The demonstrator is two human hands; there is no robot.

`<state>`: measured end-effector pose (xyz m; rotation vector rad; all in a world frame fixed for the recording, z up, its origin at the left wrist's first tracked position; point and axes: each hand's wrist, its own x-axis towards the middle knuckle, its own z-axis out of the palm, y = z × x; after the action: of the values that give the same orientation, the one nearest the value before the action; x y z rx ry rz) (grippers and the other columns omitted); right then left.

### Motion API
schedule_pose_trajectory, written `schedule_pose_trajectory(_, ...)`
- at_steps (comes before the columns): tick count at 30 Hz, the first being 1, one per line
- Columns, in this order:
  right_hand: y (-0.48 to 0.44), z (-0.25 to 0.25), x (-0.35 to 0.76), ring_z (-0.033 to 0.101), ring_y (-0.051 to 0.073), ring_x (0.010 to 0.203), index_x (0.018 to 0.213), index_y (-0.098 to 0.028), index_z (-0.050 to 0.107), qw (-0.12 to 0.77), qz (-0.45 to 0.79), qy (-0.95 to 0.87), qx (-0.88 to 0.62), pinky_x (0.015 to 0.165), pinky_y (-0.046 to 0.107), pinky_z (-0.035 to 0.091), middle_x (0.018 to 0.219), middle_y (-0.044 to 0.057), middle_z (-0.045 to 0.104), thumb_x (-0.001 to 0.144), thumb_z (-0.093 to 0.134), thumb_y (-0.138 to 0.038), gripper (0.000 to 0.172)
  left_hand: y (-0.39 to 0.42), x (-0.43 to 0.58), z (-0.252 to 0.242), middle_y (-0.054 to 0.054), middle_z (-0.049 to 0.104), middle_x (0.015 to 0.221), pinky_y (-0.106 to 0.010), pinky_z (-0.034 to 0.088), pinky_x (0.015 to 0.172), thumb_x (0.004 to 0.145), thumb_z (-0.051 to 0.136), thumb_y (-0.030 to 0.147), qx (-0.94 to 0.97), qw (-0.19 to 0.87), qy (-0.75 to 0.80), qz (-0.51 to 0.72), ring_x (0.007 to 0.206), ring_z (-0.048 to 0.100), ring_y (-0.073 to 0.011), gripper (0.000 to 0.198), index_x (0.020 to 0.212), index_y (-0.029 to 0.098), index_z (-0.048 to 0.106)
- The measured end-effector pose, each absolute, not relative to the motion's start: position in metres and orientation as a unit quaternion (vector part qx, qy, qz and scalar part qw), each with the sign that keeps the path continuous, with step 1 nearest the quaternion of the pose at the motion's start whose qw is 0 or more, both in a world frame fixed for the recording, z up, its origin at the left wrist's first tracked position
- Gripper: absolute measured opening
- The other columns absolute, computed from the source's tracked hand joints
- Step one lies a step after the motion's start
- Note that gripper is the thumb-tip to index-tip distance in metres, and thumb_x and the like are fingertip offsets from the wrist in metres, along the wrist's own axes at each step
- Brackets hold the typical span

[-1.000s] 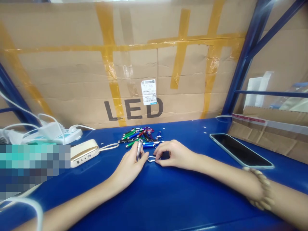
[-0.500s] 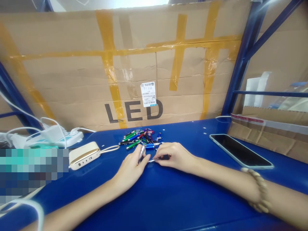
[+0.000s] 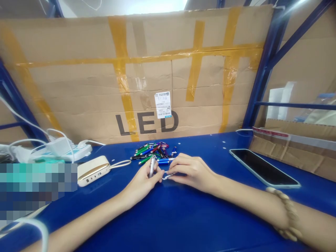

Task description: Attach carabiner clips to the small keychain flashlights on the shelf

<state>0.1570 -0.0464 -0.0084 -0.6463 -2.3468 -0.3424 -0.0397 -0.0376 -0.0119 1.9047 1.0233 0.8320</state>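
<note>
Left hand [image 3: 143, 180]: narrow grip, thumb and fingers closed around a silver penlight [image 3: 151, 167], held upright. Right hand [image 3: 193, 173]: narrow pinch, fingertips [image 3: 176, 170] on a small silver carabiner [image 3: 166, 176], clip lying nearly flat between both hands. Left fingertips [image 3: 160, 176] just beside the clip; contact between clip and penlight not determinable from this view.

Location of both hands: middle of the blue counter [image 3: 199, 224], close together, just in front of a pile of penlights [image 3: 154, 153]. Pile position: near the back edge, bodies in green, blue, red, black and purple, crossed over one another. Nearest to the right hand: one blue penlight [image 3: 165, 160] at the front of the pile.

Left of the hands: cream power bank [image 3: 92, 170] with gold trim, wrist loop [image 3: 120, 163] trailing toward the pile. Back left corner: power strip [image 3: 63, 150] with white plugs and cables. Left front corner: pixelated patch [image 3: 31, 189], contents hidden. Right of the hands, well apart: phone [image 3: 264, 168], screen dark, lying flat near the right edge. Right wrist: wooden bead bracelet [image 3: 286, 213]. Along the back edge: upright carton [image 3: 147, 77], amber tape, printed "LED" [image 3: 147, 124], barcode label [image 3: 162, 105]. Right of the carton: blue rack upright [image 3: 265, 77].
</note>
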Motion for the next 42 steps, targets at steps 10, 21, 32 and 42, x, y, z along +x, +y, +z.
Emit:
schedule_pose_trajectory(10,-0.047,-0.009,0.148,0.06,0.016,0.073,0.096,-0.011,0.061,0.237,-0.184,-0.921,-0.25,0.065,0.027,0.05,0.08,0.008,0.065,0.091,0.042,-0.027,0.026,-0.05,-0.037,-0.006,0.002,0.048,0.068,-0.024,0.036,0.06,0.085,0.04,0.03,0.808,0.239,0.402,0.359,0.061,0.044,-0.011,0.016,0.073,0.02,0.038)
schedule_pose_trajectory(21,-0.05,-0.014,0.144,0.047,0.011,0.052,0.066,-0.014,0.057,0.268,-0.23,-0.907,-0.231,0.05,0.023,0.037,0.056,0.001,0.053,0.088,0.044,-0.019,0.026,-0.054,-0.039,-0.01,0.002,0.051,0.069,-0.024,0.035,0.057,0.086,0.035,0.031,0.848,0.173,0.381,0.326,0.059,0.047,-0.0124,0.015,0.075,0.022,0.032)
schedule_pose_trajectory(32,-0.049,-0.008,0.145,0.044,0.009,0.051,0.067,-0.014,0.058,0.344,-0.181,-0.89,-0.237,0.053,0.021,0.039,0.055,0.001,0.051,0.09,0.039,-0.019,0.03,-0.057,-0.037,-0.004,0.005,0.039,0.062,-0.022,0.032,0.054,0.082,0.04,0.034,0.814,0.206,0.395,0.373,0.054,0.036,-0.0091,0.019,0.07,0.021,0.034)
schedule_pose_trajectory(42,-0.054,-0.003,0.141,0.05,0.009,0.054,0.07,-0.014,0.061,0.445,-0.244,-0.829,-0.235,0.055,0.021,0.043,0.057,0.002,0.057,0.088,0.045,-0.015,0.023,-0.049,-0.034,-0.011,0.007,0.019,0.052,-0.021,0.018,0.046,0.069,0.044,0.02,0.811,0.315,0.393,0.299,0.05,0.016,-0.0065,0.03,0.053,0.019,0.018)
